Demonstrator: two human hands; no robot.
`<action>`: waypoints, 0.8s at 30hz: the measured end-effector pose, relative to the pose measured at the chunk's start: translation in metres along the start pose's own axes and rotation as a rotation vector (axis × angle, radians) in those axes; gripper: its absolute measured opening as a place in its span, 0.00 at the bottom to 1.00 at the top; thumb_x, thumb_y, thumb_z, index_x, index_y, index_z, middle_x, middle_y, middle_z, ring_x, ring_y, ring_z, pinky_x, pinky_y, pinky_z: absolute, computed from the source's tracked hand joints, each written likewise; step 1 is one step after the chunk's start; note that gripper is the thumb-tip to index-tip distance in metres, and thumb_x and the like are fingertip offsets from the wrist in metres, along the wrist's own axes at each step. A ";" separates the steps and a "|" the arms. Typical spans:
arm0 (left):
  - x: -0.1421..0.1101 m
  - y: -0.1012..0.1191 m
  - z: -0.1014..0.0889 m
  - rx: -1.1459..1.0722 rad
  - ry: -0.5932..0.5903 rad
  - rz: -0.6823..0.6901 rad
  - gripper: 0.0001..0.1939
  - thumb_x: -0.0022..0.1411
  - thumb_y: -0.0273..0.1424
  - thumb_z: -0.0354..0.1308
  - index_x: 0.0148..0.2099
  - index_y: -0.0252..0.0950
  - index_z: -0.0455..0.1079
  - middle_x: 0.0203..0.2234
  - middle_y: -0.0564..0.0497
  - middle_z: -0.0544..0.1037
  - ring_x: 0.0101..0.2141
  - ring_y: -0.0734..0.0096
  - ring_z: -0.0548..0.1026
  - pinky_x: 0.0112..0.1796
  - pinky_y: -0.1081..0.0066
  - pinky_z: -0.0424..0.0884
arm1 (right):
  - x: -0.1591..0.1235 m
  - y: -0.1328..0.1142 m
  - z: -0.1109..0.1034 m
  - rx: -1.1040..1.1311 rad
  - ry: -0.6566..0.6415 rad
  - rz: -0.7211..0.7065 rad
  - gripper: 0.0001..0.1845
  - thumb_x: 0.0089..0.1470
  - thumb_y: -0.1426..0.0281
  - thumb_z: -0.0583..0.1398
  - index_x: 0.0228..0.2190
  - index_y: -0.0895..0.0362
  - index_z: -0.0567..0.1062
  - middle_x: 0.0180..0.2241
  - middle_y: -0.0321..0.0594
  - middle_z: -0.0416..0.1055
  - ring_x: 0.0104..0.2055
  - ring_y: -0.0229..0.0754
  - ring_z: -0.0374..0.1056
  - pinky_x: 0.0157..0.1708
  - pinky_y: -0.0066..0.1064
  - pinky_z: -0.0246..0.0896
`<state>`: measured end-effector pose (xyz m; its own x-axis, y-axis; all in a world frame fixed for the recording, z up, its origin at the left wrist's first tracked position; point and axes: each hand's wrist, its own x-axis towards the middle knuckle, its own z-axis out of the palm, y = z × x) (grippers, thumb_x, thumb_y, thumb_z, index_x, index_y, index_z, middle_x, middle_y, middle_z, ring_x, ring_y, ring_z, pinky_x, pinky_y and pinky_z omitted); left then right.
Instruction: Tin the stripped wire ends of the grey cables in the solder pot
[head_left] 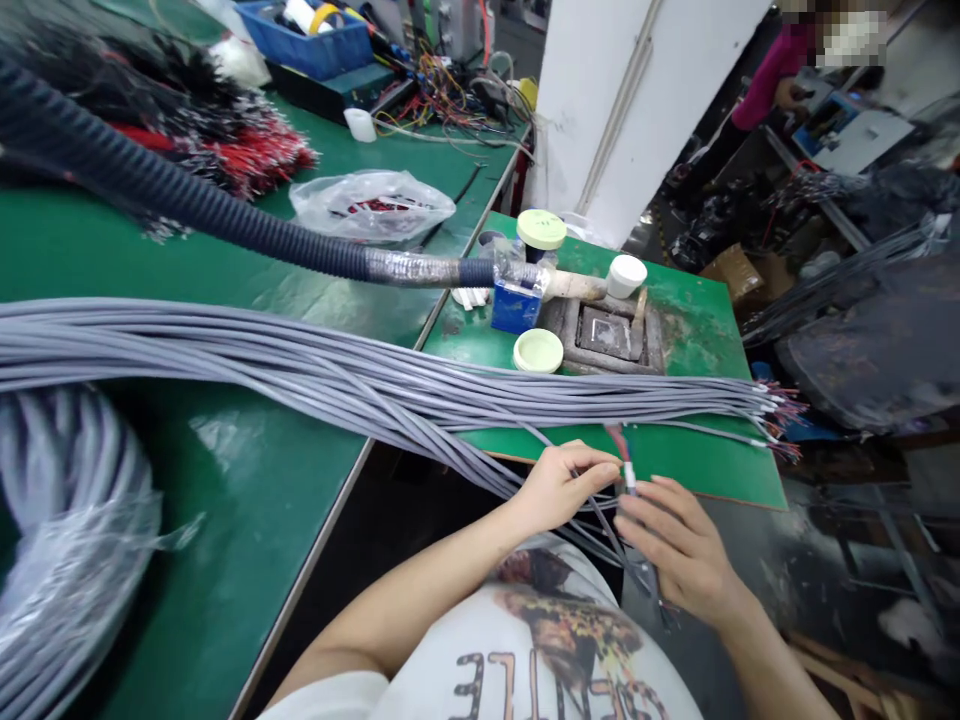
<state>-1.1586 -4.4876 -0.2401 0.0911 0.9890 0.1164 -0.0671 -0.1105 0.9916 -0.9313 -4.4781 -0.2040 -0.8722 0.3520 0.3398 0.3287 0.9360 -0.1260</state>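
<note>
A long bundle of grey sheathed cables [375, 385] lies across the green board [697, 465], its stripped ends fanning out in coloured wires at the right. Below it, my left hand [562, 487] and my right hand [675, 545] meet around a single grey cable [611, 515]. A small white sleeve [628, 478] sits on that cable, with red and blue wires [618, 440] sticking up past it. Fingers of both hands pinch the cable close to the sleeve. My right fingertips partly hide the cable there.
A metal pot in a stained block [604, 335] stands on the board among white and green lidded tubs and a blue box [516, 305]. A black corrugated hose [225, 215] crosses above. A bagged grey cable coil [67, 520] lies on the left bench. A person [772, 80] stands far right.
</note>
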 end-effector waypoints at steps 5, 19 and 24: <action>0.014 -0.009 -0.004 0.525 -0.031 0.292 0.12 0.65 0.34 0.52 0.45 0.36 0.74 0.39 0.46 0.79 0.40 0.65 0.71 0.43 0.65 0.65 | -0.106 -0.001 -0.026 -0.324 -0.163 0.555 0.24 0.51 0.80 0.52 0.47 0.54 0.75 0.49 0.45 0.73 0.50 0.51 0.68 0.49 0.48 0.64; 0.066 -0.013 0.021 1.196 -0.012 0.378 0.06 0.64 0.28 0.50 0.39 0.34 0.68 0.33 0.44 0.71 0.38 0.60 0.68 0.38 0.62 0.63 | -0.025 -0.017 0.052 1.230 0.140 1.049 0.17 0.58 0.60 0.57 0.42 0.57 0.76 0.34 0.44 0.78 0.29 0.41 0.73 0.26 0.31 0.69; 0.026 0.008 0.020 0.875 -0.102 0.447 0.06 0.65 0.28 0.49 0.40 0.35 0.67 0.33 0.47 0.70 0.37 0.65 0.69 0.38 0.67 0.67 | 0.006 0.036 0.041 1.605 0.946 1.044 0.19 0.56 0.58 0.57 0.45 0.55 0.72 0.38 0.44 0.78 0.39 0.43 0.74 0.35 0.35 0.71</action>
<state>-1.1366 -4.4646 -0.2284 0.3245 0.8300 0.4536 0.6386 -0.5460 0.5423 -0.9394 -4.4427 -0.2445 -0.0548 0.9819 -0.1811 -0.5129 -0.1833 -0.8386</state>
